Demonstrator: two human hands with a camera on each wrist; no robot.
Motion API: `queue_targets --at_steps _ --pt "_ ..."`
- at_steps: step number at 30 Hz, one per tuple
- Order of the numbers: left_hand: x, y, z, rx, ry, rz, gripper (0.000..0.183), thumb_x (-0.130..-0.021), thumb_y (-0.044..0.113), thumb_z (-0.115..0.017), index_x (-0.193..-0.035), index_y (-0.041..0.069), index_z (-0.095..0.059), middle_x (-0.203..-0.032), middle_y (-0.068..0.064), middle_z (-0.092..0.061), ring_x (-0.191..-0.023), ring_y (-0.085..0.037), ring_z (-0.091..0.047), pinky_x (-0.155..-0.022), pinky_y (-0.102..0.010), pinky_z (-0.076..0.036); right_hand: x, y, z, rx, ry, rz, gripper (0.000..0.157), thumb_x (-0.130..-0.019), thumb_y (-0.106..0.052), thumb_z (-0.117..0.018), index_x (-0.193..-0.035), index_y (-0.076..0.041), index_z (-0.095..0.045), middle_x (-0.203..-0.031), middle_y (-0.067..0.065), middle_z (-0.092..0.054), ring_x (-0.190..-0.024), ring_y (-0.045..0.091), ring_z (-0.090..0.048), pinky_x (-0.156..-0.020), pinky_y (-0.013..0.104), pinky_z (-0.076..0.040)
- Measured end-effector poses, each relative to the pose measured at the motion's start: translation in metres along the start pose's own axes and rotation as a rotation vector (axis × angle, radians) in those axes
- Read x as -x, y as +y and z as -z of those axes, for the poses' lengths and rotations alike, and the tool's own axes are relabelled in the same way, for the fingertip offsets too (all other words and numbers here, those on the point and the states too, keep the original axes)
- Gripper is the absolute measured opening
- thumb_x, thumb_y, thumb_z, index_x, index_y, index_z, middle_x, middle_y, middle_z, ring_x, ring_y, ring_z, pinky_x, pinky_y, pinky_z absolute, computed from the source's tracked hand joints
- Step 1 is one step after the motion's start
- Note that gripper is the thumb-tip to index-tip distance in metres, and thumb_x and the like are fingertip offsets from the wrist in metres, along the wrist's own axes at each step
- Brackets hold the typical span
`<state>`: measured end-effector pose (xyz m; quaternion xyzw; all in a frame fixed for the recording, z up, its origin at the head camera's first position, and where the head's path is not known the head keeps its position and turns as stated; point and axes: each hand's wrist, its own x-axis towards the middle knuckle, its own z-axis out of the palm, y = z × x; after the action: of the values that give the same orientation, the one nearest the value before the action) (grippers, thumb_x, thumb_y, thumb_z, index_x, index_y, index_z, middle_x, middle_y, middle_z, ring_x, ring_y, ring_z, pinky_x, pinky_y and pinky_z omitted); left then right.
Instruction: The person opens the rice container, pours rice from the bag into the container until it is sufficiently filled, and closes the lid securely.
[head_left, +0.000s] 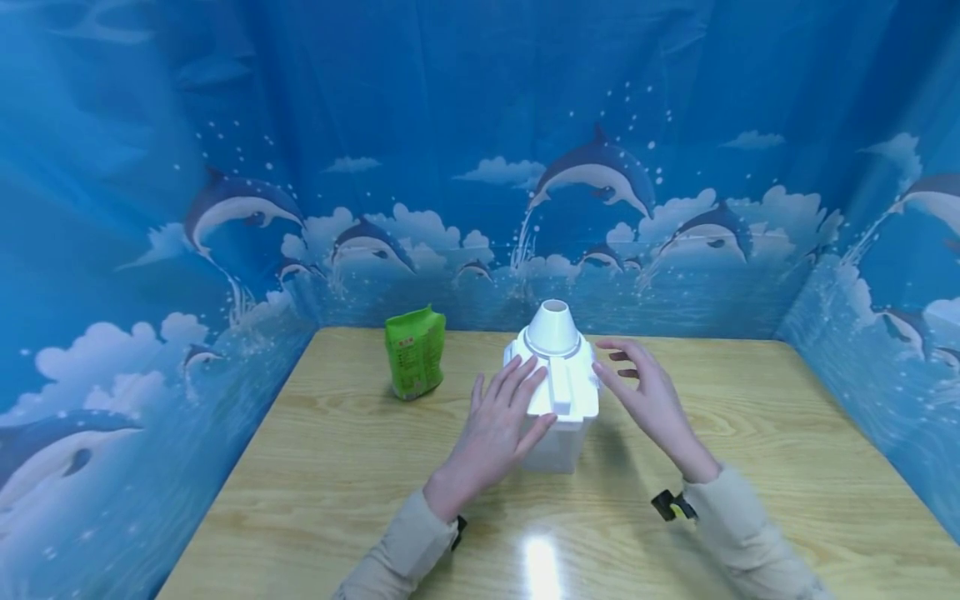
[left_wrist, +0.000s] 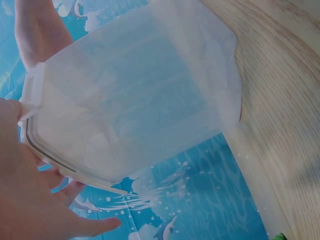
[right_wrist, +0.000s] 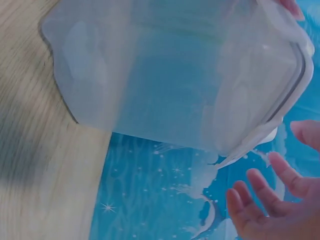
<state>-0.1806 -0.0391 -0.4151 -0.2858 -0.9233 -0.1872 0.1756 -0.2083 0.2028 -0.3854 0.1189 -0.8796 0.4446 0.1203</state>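
A translucent plastic storage container (head_left: pixel 551 454) stands upright on the wooden table, empty-looking in both wrist views. Its white lid (head_left: pixel 582 371) is on top, and a white cone (head_left: pixel 553 331) with an open top rises from the lid. My left hand (head_left: pixel 495 425) lies against the lid's left front side with its fingers extended; in the left wrist view the thumb is at a clip-like tab (left_wrist: pixel 33 92) on the rim. To the right of the lid, my right hand (head_left: pixel 651 404) has its fingers loosely spread. In the right wrist view its fingertips (right_wrist: pixel 256 176) are apart from the container.
A green printed bag (head_left: pixel 415 354) stands on the table, left of and behind the container. Behind and along both sides hangs a blue dolphin-patterned curtain (head_left: pixel 420 167). The wooden table (head_left: pixel 337 500) stretches to either side of the container.
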Motion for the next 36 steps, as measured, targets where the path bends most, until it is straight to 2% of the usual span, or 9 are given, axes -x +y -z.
queue_targets --at_steps 5,9,12,15,18,22,30,32,36 --pt "0.0 0.0 0.0 -0.007 0.003 -0.004 0.063 -0.107 0.055 -0.033 -0.158 0.019 -0.034 -0.167 -0.002 -0.026 -0.154 -0.023 -0.019 -0.117 -0.068 -0.021 0.01 -0.004 -0.009 0.078 0.147 0.209 0.032 -0.099 -0.015 -0.066 -0.129 -0.004 -0.064 -0.132 0.016 -0.062 -0.121 0.037 -0.056 -0.094 0.059 -0.052" --pt "0.0 0.0 0.0 -0.014 0.01 -0.011 0.063 -0.107 0.055 -0.034 -0.158 0.018 -0.034 -0.166 -0.002 -0.027 -0.154 -0.023 -0.02 -0.116 -0.068 -0.022 0.018 -0.005 -0.016 0.183 0.219 0.369 0.035 -0.094 -0.011 -0.071 -0.127 -0.003 -0.066 -0.132 0.016 -0.064 -0.123 0.036 -0.057 -0.1 0.059 -0.049" --pt "-0.001 0.0 0.0 -0.015 0.012 -0.014 0.063 -0.107 0.055 -0.034 -0.157 0.018 -0.035 -0.166 -0.002 -0.027 -0.154 -0.023 -0.021 -0.116 -0.069 -0.022 0.023 -0.004 -0.021 0.281 0.243 0.467 0.038 -0.097 -0.024 -0.069 -0.128 -0.003 -0.067 -0.131 0.015 -0.065 -0.122 0.036 -0.058 -0.102 0.059 -0.047" --pt "-0.001 0.0 0.0 -0.014 0.013 -0.014 0.062 -0.107 0.055 -0.035 -0.157 0.018 -0.035 -0.166 -0.002 -0.027 -0.154 -0.023 -0.021 -0.116 -0.069 -0.023 0.028 -0.001 -0.026 0.373 0.273 0.537 0.049 -0.102 -0.045 -0.057 -0.126 -0.003 -0.068 -0.127 0.014 -0.067 -0.12 0.038 -0.059 -0.098 0.061 -0.049" --pt "-0.001 -0.001 -0.001 -0.014 0.019 -0.014 0.062 -0.107 0.054 -0.037 -0.157 0.018 -0.036 -0.166 -0.002 -0.028 -0.154 -0.023 -0.021 -0.116 -0.068 -0.023 0.03 0.002 -0.029 0.449 0.306 0.577 0.061 -0.105 -0.055 -0.043 -0.124 -0.003 -0.069 -0.124 0.015 -0.069 -0.119 0.04 -0.059 -0.095 0.062 -0.05" --pt "-0.001 -0.003 -0.002 -0.008 0.04 -0.024 0.062 -0.106 0.055 -0.038 -0.156 0.018 -0.037 -0.164 -0.002 -0.031 -0.153 -0.024 -0.024 -0.115 -0.069 -0.025 0.031 0.004 -0.032 0.51 0.329 0.603 0.062 -0.107 -0.053 -0.037 -0.125 -0.003 -0.068 -0.124 0.015 -0.069 -0.121 0.04 -0.059 -0.095 0.062 -0.05" --pt "-0.004 -0.014 0.0 0.097 0.058 -0.062 0.076 -0.103 0.065 -0.012 -0.155 0.019 -0.04 -0.162 -0.003 -0.036 -0.151 -0.025 -0.028 -0.115 -0.074 -0.017 0.032 0.004 -0.032 0.549 0.343 0.621 0.06 -0.109 -0.049 -0.035 -0.126 -0.003 -0.069 -0.124 0.014 -0.069 -0.122 0.04 -0.058 -0.094 0.062 -0.051" --pt "-0.005 -0.018 0.001 0.137 0.07 -0.071 0.07 -0.106 0.06 -0.013 -0.155 0.019 -0.041 -0.161 -0.003 -0.039 -0.15 -0.025 -0.031 -0.115 -0.075 -0.014 0.032 0.004 -0.032 0.55 0.343 0.62 0.059 -0.109 -0.049 -0.035 -0.127 -0.004 -0.069 -0.125 0.013 -0.069 -0.123 0.039 -0.057 -0.094 0.062 -0.05" --pt "-0.005 -0.024 0.002 0.182 0.103 -0.076 0.05 -0.111 0.04 -0.031 -0.154 0.017 -0.043 -0.159 -0.003 -0.042 -0.149 -0.024 -0.034 -0.115 -0.074 -0.013 0.033 0.004 -0.032 0.549 0.342 0.623 0.058 -0.109 -0.048 -0.036 -0.127 -0.004 -0.069 -0.124 0.013 -0.07 -0.123 0.04 -0.057 -0.094 0.062 -0.05"
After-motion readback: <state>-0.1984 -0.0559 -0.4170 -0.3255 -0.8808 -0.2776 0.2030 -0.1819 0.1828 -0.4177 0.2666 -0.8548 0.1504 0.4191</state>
